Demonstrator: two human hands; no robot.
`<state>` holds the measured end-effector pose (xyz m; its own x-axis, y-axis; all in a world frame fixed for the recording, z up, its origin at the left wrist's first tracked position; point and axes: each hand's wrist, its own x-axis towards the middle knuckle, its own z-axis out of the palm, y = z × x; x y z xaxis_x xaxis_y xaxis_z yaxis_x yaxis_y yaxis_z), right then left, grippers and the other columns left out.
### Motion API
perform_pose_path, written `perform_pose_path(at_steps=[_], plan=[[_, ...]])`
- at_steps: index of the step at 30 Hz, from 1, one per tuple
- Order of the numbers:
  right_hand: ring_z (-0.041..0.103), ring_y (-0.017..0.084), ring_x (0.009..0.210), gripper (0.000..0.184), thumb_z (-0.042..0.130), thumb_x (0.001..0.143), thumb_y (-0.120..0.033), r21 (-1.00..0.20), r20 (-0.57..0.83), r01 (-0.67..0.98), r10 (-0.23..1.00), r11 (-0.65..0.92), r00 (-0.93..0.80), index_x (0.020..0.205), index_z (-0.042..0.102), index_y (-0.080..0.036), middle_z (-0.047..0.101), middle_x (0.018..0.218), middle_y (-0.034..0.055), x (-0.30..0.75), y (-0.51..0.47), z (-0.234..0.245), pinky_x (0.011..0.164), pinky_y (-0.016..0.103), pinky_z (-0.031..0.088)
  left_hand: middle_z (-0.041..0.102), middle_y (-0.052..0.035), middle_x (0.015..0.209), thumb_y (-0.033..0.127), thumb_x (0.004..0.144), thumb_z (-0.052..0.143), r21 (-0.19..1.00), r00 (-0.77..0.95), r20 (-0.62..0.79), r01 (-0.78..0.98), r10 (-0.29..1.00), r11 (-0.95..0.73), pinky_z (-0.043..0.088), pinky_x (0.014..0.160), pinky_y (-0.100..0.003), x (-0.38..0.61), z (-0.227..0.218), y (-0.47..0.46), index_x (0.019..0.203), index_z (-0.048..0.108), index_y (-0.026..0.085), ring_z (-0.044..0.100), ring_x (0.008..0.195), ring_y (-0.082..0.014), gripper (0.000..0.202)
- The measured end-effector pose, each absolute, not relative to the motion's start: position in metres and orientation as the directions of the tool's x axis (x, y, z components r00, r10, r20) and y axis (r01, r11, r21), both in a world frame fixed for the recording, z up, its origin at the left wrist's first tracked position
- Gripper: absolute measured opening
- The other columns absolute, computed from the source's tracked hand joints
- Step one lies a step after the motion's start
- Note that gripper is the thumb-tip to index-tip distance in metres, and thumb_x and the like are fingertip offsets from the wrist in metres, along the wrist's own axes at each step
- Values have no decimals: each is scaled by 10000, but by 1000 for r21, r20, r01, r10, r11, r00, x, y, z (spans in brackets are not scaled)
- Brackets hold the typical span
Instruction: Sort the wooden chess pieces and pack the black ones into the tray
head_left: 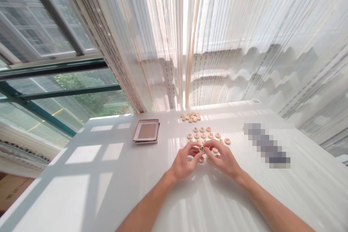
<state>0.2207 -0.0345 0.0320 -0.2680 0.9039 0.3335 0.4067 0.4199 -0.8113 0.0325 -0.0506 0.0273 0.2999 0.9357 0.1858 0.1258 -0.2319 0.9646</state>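
Between the fingertips of both my hands is a round xiangqi piece (201,149), pale with a black character facing up towards me. My left hand (182,162) pinches it from the left. From the right, my right hand (224,158) closes its fingers on it too. Under and beyond the hands, more pieces lie face up in loose rows on the white table, such as a black-marked piece (189,136) and a red-marked piece (227,141) at the right end. My hands hide part of these rows.
Farther back lies a cluster of pale pieces (191,117) without visible markings. A shallow box (146,131) with a brown edge sits to the left on the white table (114,185). A blurred-out dark object (268,145) lies to the right. Striped curtains (217,32) hang behind the table.
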Motion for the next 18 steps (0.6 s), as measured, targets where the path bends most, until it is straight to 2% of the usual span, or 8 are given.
perform_pose_path(at_steps=[4,7,9,12,18], plan=[[644,206,808,161,581,920,-310,-793,365,394,879,466,-306,1046,627,-222,689,949,69,221,-36,31,471,240,453,730,-104,966,352,919,621,971,275,205,67,939,-231,571,761,-309,32,25,-48,1150,540,187,738,826,-211,294],[655,204,817,208,619,899,-296,-760,421,386,848,524,-323,1095,628,-227,704,960,60,220,-36,32,640,291,538,727,-112,973,354,908,635,972,266,212,45,940,-232,575,773,-318,31,24,-47,1151,535,191,737,852,-221,310],[662,203,809,218,633,897,-304,-747,442,387,838,541,-319,1102,636,-227,712,948,58,219,-36,32,709,316,553,728,-112,992,359,917,623,973,273,211,32,939,-228,570,783,-318,30,24,-46,1156,530,190,734,866,-220,307],[664,202,802,215,623,914,-316,-751,435,392,845,531,-311,1111,642,-232,714,950,62,218,-36,33,675,306,554,738,-103,981,384,950,572,978,285,185,38,940,-204,558,775,-311,28,22,-45,1158,529,186,731,837,-205,290],[656,199,827,211,612,926,-292,-743,445,373,826,556,-345,1129,648,-248,711,967,54,218,-37,32,745,331,553,749,-100,924,419,958,551,985,263,144,53,954,-163,546,721,-294,28,18,-42,1120,530,181,729,783,-199,288]])
